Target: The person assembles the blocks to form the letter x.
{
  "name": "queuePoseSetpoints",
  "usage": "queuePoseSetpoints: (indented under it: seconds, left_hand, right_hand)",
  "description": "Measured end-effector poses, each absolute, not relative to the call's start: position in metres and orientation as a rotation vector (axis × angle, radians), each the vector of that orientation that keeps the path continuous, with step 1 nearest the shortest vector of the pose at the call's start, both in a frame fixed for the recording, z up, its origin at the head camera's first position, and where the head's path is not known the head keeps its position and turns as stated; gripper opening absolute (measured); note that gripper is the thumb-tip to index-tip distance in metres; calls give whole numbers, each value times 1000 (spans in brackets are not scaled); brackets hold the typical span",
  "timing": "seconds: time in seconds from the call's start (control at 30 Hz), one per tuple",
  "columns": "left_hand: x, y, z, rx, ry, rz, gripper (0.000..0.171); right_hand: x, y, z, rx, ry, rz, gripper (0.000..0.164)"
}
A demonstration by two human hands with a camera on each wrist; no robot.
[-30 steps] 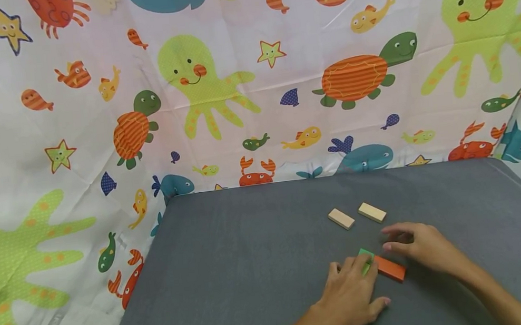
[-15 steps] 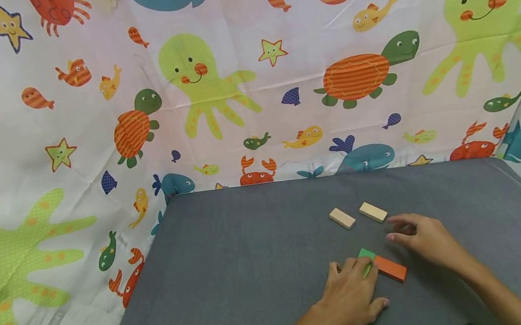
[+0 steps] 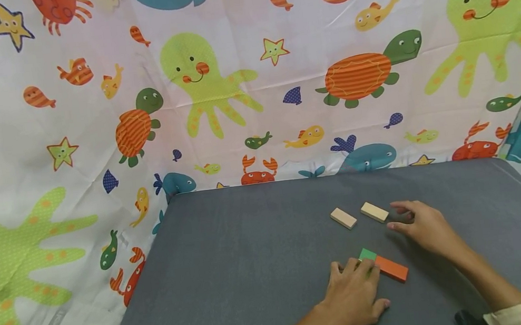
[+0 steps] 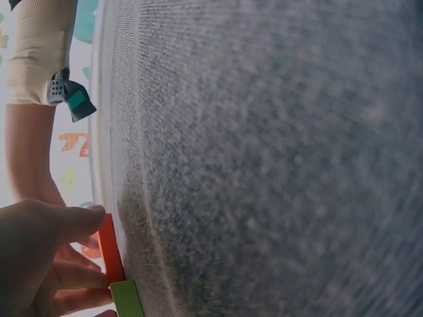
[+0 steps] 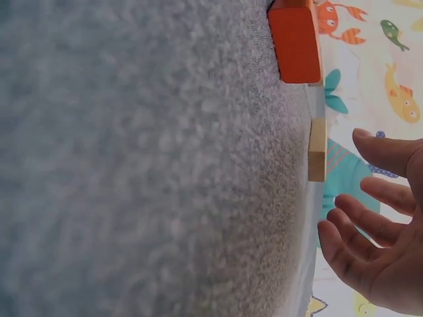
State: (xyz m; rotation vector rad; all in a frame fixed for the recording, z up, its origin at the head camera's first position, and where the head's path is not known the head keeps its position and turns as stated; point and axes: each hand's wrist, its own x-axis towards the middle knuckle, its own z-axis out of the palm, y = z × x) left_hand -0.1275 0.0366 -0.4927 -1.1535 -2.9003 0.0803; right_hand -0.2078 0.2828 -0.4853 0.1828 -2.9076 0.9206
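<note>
My left hand (image 3: 352,293) rests on the table, its fingertips touching a green block (image 3: 367,253) and partly hiding it. The thumb stands apart from the fingers. End to end with the green block lies an orange block (image 3: 392,268), also seen in the left wrist view as a red-orange block (image 4: 110,247) beside the green block (image 4: 127,299). My right hand (image 3: 427,227) hovers with loosely bent fingers, holding nothing, just right of a pale wooden block (image 3: 374,212). In the right wrist view this wooden block (image 5: 318,150) sits beyond the thumb, apart from it.
A second pale wooden block (image 3: 343,218) lies to the left of the first. Dark grey cloth (image 3: 242,260) covers the table. A white curtain (image 3: 243,90) with printed sea animals hangs along the back and sides. A black device (image 3: 468,319) is at the right sleeve.
My right hand has moved away from the orange block, up toward the right-hand wooden block. My left hand has stayed on the green block, and the blocks have not visibly moved.
</note>
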Motion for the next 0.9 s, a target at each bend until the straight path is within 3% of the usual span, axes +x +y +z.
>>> queuePoseSetpoints:
  seconds: [0.9]
  left_hand:
    - [-126,36,-496,-1172,-2858,75,72]
  right_hand:
    - [-247,280,-498,234,-2938,974,62]
